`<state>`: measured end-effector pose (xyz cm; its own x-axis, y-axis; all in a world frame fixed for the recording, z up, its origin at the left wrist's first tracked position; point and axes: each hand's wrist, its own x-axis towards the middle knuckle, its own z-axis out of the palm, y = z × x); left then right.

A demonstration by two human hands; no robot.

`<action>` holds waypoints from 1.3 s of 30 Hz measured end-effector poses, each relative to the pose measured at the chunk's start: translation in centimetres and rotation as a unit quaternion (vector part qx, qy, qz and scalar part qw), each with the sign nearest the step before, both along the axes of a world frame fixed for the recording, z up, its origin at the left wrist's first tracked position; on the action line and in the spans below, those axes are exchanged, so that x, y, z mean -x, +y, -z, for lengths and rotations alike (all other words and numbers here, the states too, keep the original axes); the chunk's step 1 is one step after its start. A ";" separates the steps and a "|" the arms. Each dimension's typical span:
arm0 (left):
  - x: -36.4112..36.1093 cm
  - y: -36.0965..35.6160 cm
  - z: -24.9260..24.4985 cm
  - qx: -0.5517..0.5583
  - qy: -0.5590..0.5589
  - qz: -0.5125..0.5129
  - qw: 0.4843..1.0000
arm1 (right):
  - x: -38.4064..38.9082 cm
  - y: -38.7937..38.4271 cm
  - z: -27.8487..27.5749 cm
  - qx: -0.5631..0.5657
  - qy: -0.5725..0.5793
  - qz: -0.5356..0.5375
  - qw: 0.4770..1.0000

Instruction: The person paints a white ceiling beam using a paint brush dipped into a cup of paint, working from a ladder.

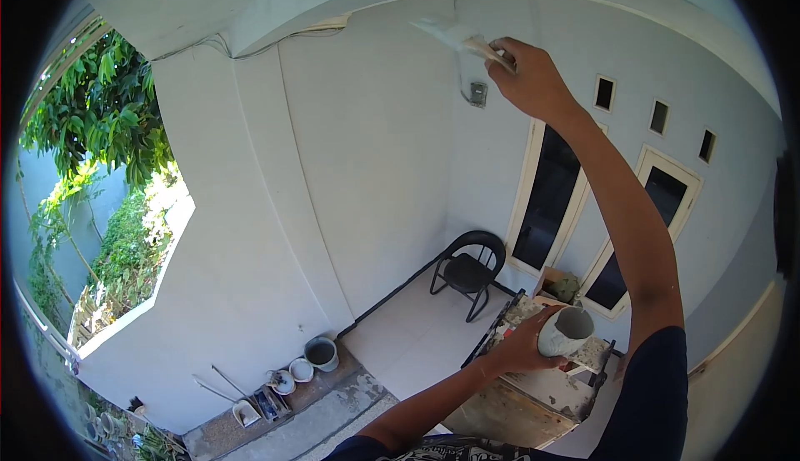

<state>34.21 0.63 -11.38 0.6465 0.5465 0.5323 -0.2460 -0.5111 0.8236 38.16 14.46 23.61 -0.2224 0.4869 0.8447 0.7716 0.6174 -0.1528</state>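
Note:
A paintbrush [450, 32] with pale, blurred bristles is raised high in my right hand [525, 73], whose fingers are closed round its handle. In this view the bristles overlap the upper wall just below the white beam [375, 11]. Lower down, my left hand [525, 344] grips a paint-smeared cup [557, 341] from the side, its mouth tilted towards me. The cup's inside looks grey. Beneath the cup is a stained wooden work platform [508, 403].
A black chair [471, 273] stands by the wall corner. Along the left wall's foot are a bucket [321, 353], smaller tubs [301, 369] and a dustpan [246, 413]. Loose wires [221, 44] run beneath the beam. A box [557, 284] lies beyond the platform, near the windows.

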 end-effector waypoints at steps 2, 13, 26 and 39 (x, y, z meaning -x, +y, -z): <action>0.1 0.0 -0.3 -0.011 0.012 -0.006 1.000 | -2.0 -2.0 0.2 -0.013 -0.026 0.006 1.000; 0.4 -0.2 -0.8 -0.011 0.018 0.007 1.000 | -7.5 -4.2 -4.4 -0.090 -0.132 0.017 0.987; 0.2 -0.1 -0.5 -0.016 0.012 -0.005 1.000 | -7.8 -3.0 -2.9 -0.080 -0.116 0.007 0.990; 0.3 -0.1 -0.3 -0.004 0.028 -0.003 1.000 | -8.5 3.5 0.8 -0.072 0.004 0.003 0.997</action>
<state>33.93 0.53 -11.08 0.6718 0.5458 0.5007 -0.1974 -0.5196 0.8313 46.69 17.98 22.84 -0.2128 0.3622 0.9075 0.7742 0.6291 -0.0695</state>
